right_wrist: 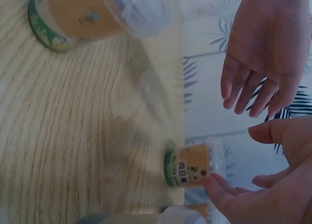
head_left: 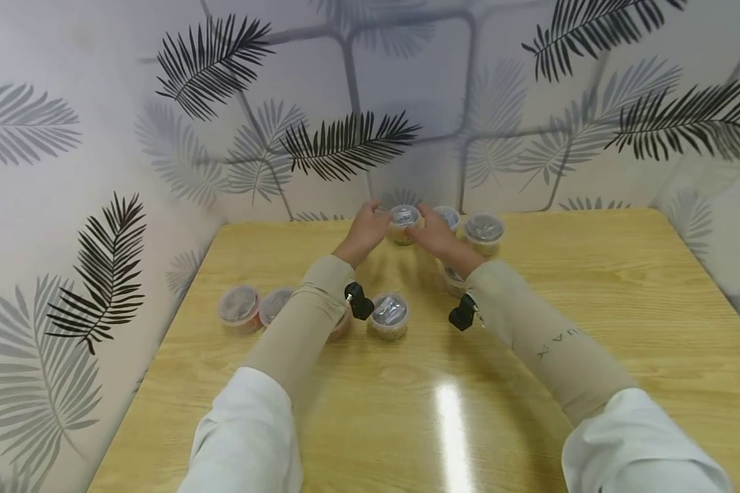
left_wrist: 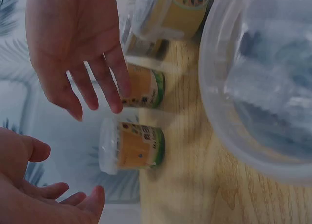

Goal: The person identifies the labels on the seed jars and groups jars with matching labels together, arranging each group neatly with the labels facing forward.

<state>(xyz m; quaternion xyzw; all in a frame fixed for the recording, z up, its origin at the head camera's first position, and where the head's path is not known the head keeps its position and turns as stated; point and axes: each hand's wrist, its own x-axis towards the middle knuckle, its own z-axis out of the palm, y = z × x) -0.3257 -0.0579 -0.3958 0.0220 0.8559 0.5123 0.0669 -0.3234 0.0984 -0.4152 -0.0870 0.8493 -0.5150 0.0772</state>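
A small round tub (head_left: 403, 226) with a clear lid and an orange and green label stands at the back of the wooden table. My left hand (head_left: 367, 233) is on its left side, and my right hand (head_left: 436, 236) is on its right. In the left wrist view the tub (left_wrist: 134, 146) stands upright beyond both hands, whose fingers are spread and loosely bent. Neither palm holds anything. The right wrist view has the right hand (right_wrist: 278, 177) with its fingertips overlapping a labelled tub (right_wrist: 190, 166). Right of it stand two similar tubs (head_left: 484, 233).
Nearer me is another tub (head_left: 390, 316), with a partly hidden one (head_left: 453, 281) under the right forearm. Several reddish tubs (head_left: 239, 308) line up at the left, some behind the left sleeve. A leaf-patterned wall covering (head_left: 407, 82) rises along the table's back edge.
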